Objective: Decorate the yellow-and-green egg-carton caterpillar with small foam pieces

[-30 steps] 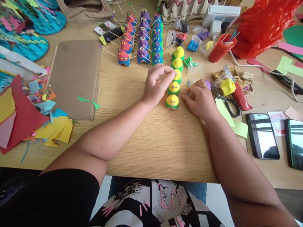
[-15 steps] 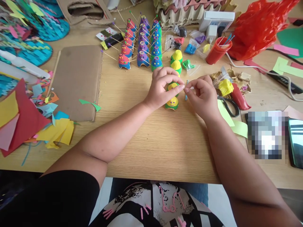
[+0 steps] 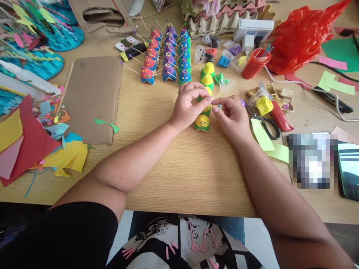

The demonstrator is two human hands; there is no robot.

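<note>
A row of yellow-and-green egg-carton figures runs away from me. The nearest one (image 3: 202, 122) has a smiling face, and two more (image 3: 208, 74) stand at the far end. My left hand (image 3: 189, 106) is curled over the middle figures, thumb and forefinger pinched. My right hand (image 3: 232, 116) comes in from the right, and its pinched fingertips meet the left ones just above the row. Between them is a tiny piece, too small to identify. A purple lump of clay (image 3: 242, 101) peeks out behind my right hand.
Red, purple and blue figures with toothpicks (image 3: 168, 56) stand behind. A cardboard sheet (image 3: 91, 99) and paper scraps (image 3: 28, 138) lie to the left. On the right are scissors (image 3: 267, 127), a red cup (image 3: 254, 64), a red bag (image 3: 303, 37) and phones (image 3: 347, 170).
My right hand rose from the table and moved left to meet the left hand's fingertips over the row. The left hand slid slightly toward me along the figures.
</note>
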